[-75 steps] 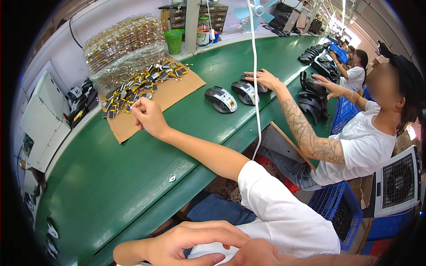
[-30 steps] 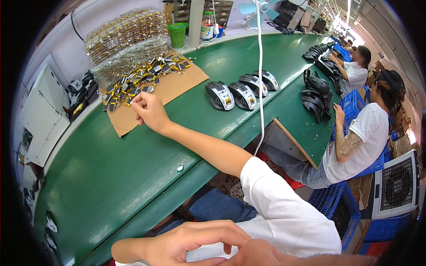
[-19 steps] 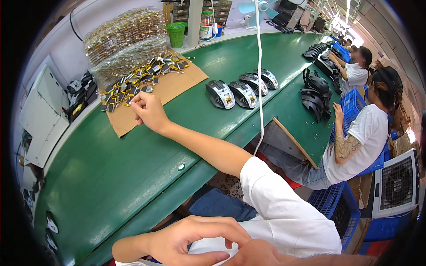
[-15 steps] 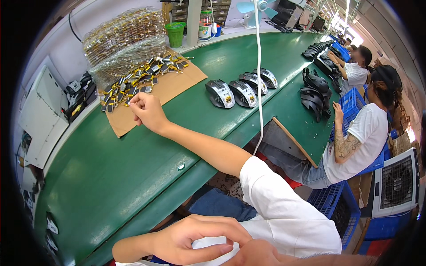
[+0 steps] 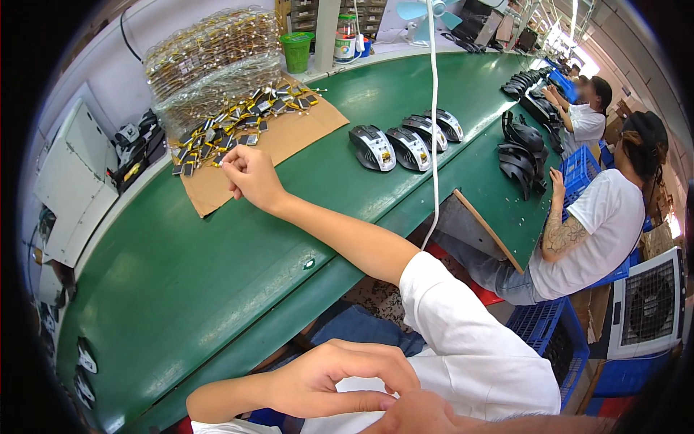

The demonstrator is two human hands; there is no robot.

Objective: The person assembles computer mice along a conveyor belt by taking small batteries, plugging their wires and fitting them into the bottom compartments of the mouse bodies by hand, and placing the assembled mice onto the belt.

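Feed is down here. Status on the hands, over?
Left hand and right hand touching at lower edge, grip contents hidden. Co-worker's hand on the cardboard beside small yellow packs.

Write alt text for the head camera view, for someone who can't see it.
A white-sleeved arm reaches across a green belt, its hand pinching at small yellow-and-black parts on a cardboard sheet. The wearer's left hand and right hand meet at the bottom edge; four mouse shells lie further along the belt.
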